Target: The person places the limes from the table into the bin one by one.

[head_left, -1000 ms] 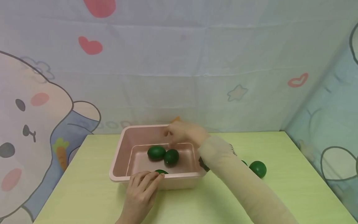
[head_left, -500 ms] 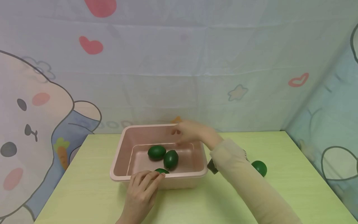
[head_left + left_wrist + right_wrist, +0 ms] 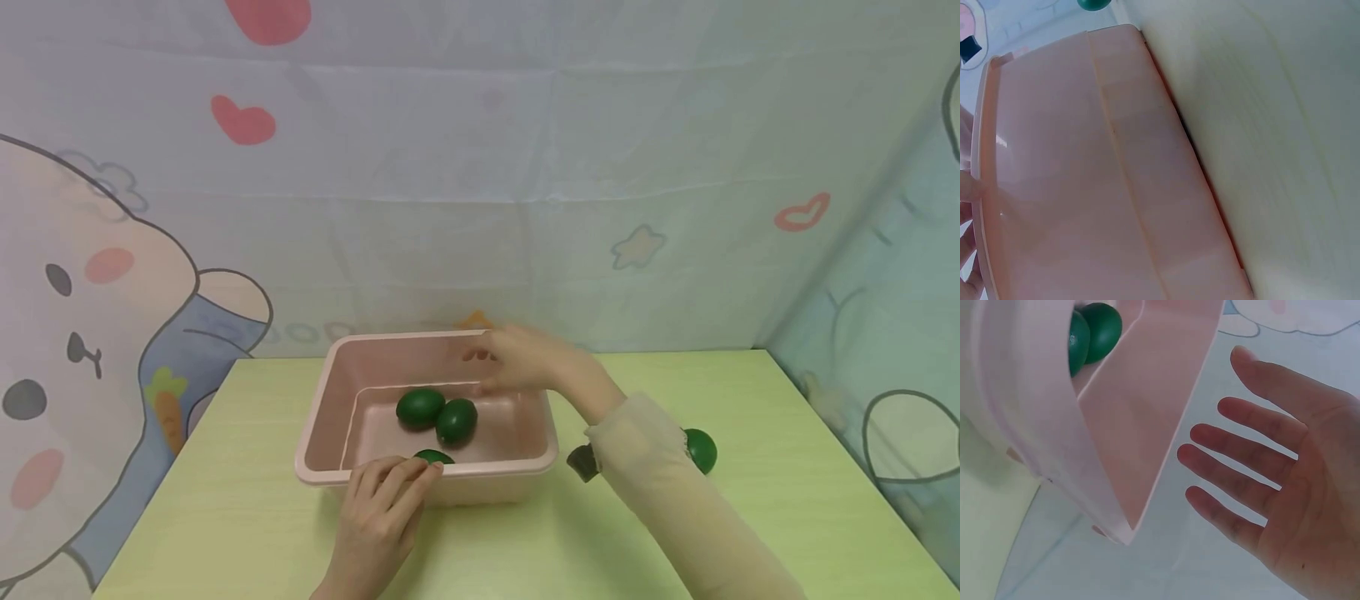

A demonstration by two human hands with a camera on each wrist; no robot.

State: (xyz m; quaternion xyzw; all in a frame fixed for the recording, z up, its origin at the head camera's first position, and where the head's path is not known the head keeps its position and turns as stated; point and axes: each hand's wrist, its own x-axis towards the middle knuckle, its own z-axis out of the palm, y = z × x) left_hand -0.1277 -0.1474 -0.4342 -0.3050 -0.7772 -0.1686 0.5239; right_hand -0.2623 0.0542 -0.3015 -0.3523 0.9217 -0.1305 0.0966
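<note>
A pink plastic bin (image 3: 495, 472) stands on the table. Two dark green oval fruits, one on the left (image 3: 420, 409) and one on the right (image 3: 457, 422), lie touching on its floor; their exact kind is unclear. Just inside the front wall, a third green fruit (image 3: 434, 457) is mostly hidden. My left hand (image 3: 375, 517) grips the front rim, its fingers over the edge. Above the bin's back right corner is my right hand (image 3: 525, 358); in the right wrist view this hand (image 3: 1310, 469) has spread fingers, holds nothing and stays apart from the rim.
A round green fruit (image 3: 702, 452) sits on the light green table (image 3: 795, 500), partly behind my right sleeve (image 3: 660, 467). A dark camera piece (image 3: 582, 462) shows at that wrist. Printed cloth (image 3: 420, 167) hangs behind the table.
My right hand has drawn back to the right, from over the bin towards its back right corner. The right-hand fruit in the bin has rocked slightly. My left hand has stayed in place.
</note>
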